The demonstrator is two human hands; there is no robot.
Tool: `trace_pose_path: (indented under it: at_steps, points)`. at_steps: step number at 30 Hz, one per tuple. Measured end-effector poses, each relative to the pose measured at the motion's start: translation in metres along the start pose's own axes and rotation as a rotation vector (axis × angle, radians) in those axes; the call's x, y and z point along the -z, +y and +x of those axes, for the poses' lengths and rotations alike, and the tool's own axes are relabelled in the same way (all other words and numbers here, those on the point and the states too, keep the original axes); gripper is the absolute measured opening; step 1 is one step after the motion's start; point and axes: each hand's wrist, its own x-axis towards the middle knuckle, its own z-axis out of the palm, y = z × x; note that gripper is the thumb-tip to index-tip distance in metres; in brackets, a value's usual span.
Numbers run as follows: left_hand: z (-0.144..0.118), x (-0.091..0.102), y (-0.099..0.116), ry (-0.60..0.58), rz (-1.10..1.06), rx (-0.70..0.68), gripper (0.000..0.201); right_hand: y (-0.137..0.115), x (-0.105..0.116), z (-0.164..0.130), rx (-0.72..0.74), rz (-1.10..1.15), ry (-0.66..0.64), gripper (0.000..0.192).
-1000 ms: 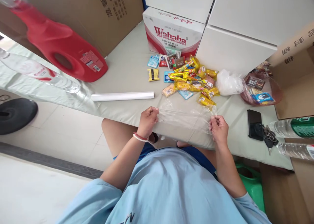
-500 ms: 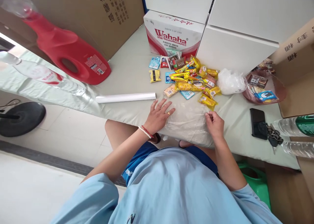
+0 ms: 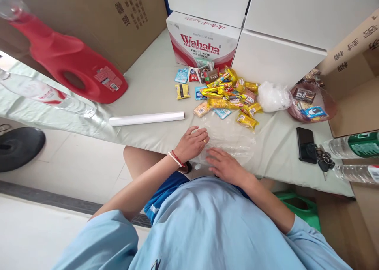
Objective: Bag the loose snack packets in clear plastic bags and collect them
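A clear plastic bag (image 3: 233,137) lies flat on the pale green table (image 3: 154,84) near its front edge. My left hand (image 3: 192,143) rests palm down on the bag's left end, fingers slightly curled. My right hand (image 3: 225,165) lies flat on the bag's near edge, fingers spread and pointing left toward the other hand. Just beyond the bag sits a pile of wrapped snacks (image 3: 227,94), mostly yellow packets. A white paper roll (image 3: 146,118) lies to the left of my left hand.
A red jug (image 3: 71,60) and clear water bottle (image 3: 47,94) lie at the left. A Wahaha carton (image 3: 201,45) and white boxes stand behind. A crumpled white bag (image 3: 272,96), red mesh bag of snacks (image 3: 312,104), phone (image 3: 304,143), keys and bottles (image 3: 352,145) are right.
The bag, held stretched between both hands, now lies flat on the table. My left hand opened onto it; my right hand let go of the right edge and slid left, flat on it.
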Motion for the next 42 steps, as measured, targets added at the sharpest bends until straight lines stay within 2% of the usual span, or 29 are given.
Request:
trace_pose_path:
  at_steps: [3,5,7,9,11,13,15,17,20,24,26,27,29,32,33,37,39,42]
  points:
    - [-0.001,0.001,-0.006,-0.071,-0.018,0.179,0.036,-0.012,-0.017,-0.008,0.056,0.097,-0.197,0.038]
    - [-0.003,0.002,-0.010,-0.106,-0.046,0.308,0.038,-0.016,-0.017,-0.016,0.069,0.188,-0.252,0.032]
    - [-0.004,0.003,-0.010,-0.133,-0.061,0.368,0.038,-0.018,-0.009,-0.020,0.082,0.309,-0.213,0.028]
    - [-0.004,0.004,-0.006,-0.153,-0.058,0.380,0.038,-0.016,0.004,-0.016,0.057,0.415,-0.069,0.027]
    - [-0.004,0.004,0.000,-0.173,-0.065,0.372,0.038,-0.010,0.015,-0.005,-0.066,0.414,0.113,0.028]
    - [-0.007,0.004,0.003,-0.181,-0.078,0.373,0.039,-0.005,0.019,0.012,-0.226,0.290,0.204,0.029]
    - [-0.014,0.004,0.003,-0.180,-0.084,0.379,0.041,-0.002,0.013,0.029,-0.315,0.132,0.171,0.031]
    - [-0.023,0.005,0.000,-0.178,-0.087,0.367,0.043,-0.004,-0.002,0.043,-0.294,0.019,0.064,0.043]
    - [-0.036,0.017,-0.003,-0.114,-0.055,0.367,0.045,-0.012,-0.028,0.052,-0.189,-0.062,-0.067,0.063]
    - [-0.035,0.047,0.019,0.171,0.062,0.511,0.041,-0.017,-0.051,0.047,-0.125,-0.089,-0.066,0.067]
    - [-0.023,0.056,0.037,0.216,0.011,0.443,0.038,-0.014,-0.054,0.045,-0.121,-0.089,-0.052,0.066]
    - [-0.013,0.056,0.043,0.173,-0.048,0.359,0.035,-0.012,-0.054,0.045,-0.128,-0.089,-0.051,0.065]
    - [0.009,0.047,0.049,0.044,-0.118,0.272,0.033,-0.010,-0.051,0.045,-0.144,-0.090,-0.066,0.061]
    - [0.041,0.023,0.036,-0.123,-0.063,0.403,0.036,-0.013,-0.045,0.040,-0.113,-0.090,-0.084,0.056]
    - [0.048,0.015,0.029,-0.146,-0.056,0.440,0.038,-0.016,-0.043,0.037,-0.081,-0.083,-0.089,0.056]
    - [0.058,-0.002,0.014,-0.138,-0.058,0.485,0.044,-0.030,-0.038,0.020,0.023,0.013,-0.154,0.049]
    - [0.052,-0.009,0.019,-0.120,-0.049,0.499,0.043,-0.037,-0.028,0.014,0.064,0.124,-0.217,0.040]
    - [0.038,-0.021,0.032,-0.077,-0.016,0.475,0.051,-0.043,0.001,0.012,0.144,0.393,-0.271,0.029]
